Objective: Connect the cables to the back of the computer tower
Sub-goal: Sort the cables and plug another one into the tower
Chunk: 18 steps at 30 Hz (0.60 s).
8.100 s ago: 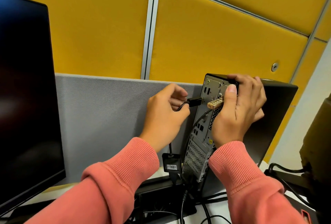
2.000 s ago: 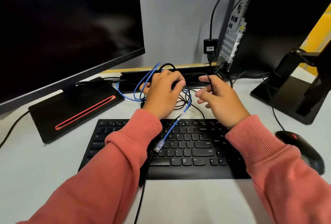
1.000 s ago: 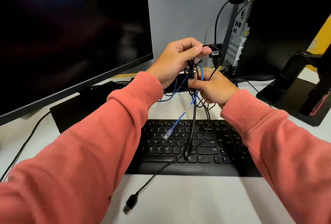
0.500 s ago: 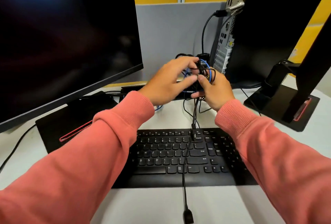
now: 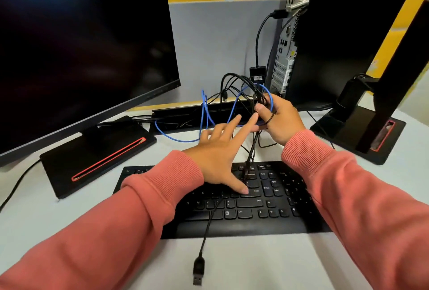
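Observation:
The black computer tower point(image 5: 343, 34) stands at the back right, its silver rear panel point(image 5: 284, 57) facing left. One black cable point(image 5: 258, 39) is plugged in near the panel's top. My right hand point(image 5: 279, 122) grips a tangled bundle of black and blue cables point(image 5: 253, 90) in front of the tower's base. My left hand point(image 5: 220, 157) is spread above the keyboard with straight fingers, its index finger reaching toward the bundle. A loose black USB plug point(image 5: 198, 271) lies on the desk in front of the keyboard, its cord running back over the keys.
A black keyboard point(image 5: 267, 210) lies under my hands. A large dark monitor point(image 5: 81, 46) with a red-striped base point(image 5: 97, 155) fills the left. A second monitor stand point(image 5: 362, 127) sits at the right. A black cable tray point(image 5: 197, 113) runs along the grey partition.
My left hand has let go of the cable bundle and dropped open over the keyboard. My right hand still holds the bundle, now slightly further right.

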Each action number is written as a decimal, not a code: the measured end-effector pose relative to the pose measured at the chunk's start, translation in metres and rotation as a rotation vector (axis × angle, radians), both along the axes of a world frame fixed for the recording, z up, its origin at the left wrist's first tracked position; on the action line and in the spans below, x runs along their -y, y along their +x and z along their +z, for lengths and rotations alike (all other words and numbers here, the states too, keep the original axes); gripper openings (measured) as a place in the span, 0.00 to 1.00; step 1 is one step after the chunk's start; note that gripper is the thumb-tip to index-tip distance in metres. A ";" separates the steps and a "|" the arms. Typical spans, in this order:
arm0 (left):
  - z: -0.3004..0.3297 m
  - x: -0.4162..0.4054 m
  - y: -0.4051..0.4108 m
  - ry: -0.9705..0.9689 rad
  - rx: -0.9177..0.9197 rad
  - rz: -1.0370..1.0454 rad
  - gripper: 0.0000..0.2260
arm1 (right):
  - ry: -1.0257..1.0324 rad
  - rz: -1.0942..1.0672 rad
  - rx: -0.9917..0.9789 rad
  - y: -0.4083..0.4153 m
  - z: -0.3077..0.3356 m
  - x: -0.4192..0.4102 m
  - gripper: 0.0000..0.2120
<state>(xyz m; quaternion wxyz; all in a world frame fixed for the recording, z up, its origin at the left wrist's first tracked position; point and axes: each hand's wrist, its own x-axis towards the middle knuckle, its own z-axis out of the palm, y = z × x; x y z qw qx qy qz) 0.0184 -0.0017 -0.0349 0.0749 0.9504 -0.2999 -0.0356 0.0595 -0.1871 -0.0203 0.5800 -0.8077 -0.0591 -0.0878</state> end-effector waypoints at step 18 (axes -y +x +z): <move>0.010 -0.036 0.026 -0.085 0.018 -0.039 0.54 | -0.142 -0.004 -0.135 -0.013 0.008 0.014 0.11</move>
